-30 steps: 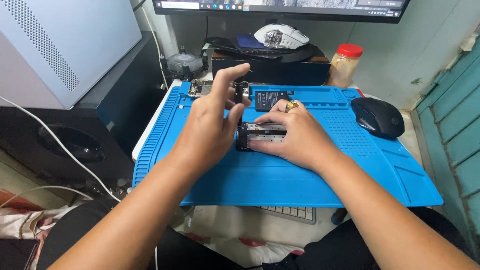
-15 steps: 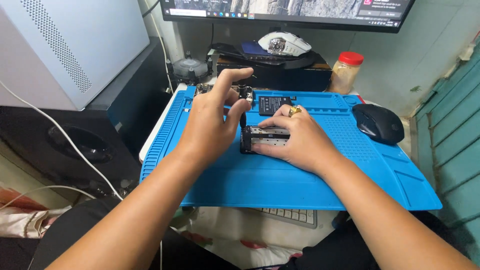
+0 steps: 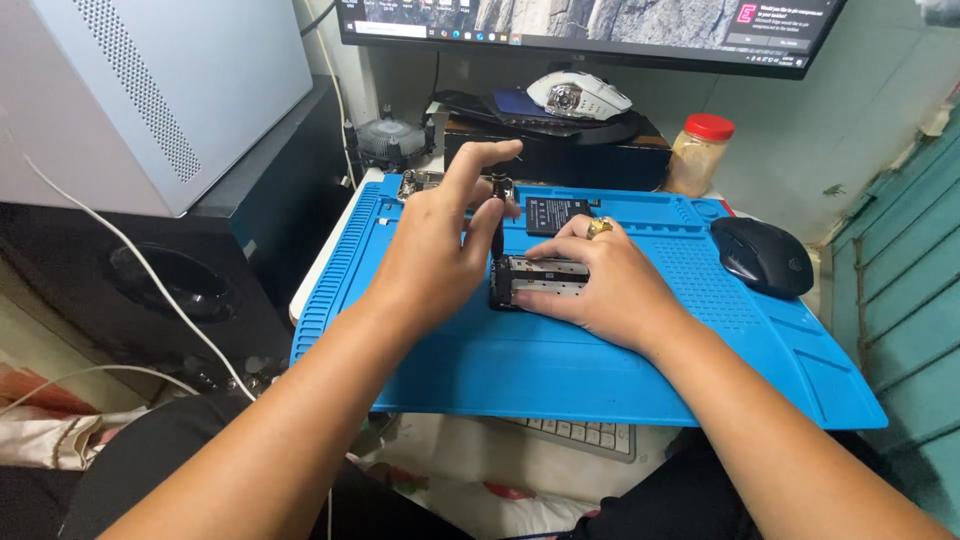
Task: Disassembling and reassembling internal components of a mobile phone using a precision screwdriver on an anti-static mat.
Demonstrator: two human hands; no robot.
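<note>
You are pinning the opened phone (image 3: 535, 283) to the blue mat (image 3: 640, 380) with your right hand (image 3: 600, 285), grip closed on it. Your left hand (image 3: 435, 250) is gripping a screwdriver (image 3: 497, 225) upright over it. A slipping tip risks scratching the board. The red-lidded jar (image 3: 698, 155) is holding pale contents.

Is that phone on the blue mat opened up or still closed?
Opened up. The phone under the right hand shows bare metal insides with no cover, and the left hand holds a thin dark tool upright on it.
</note>
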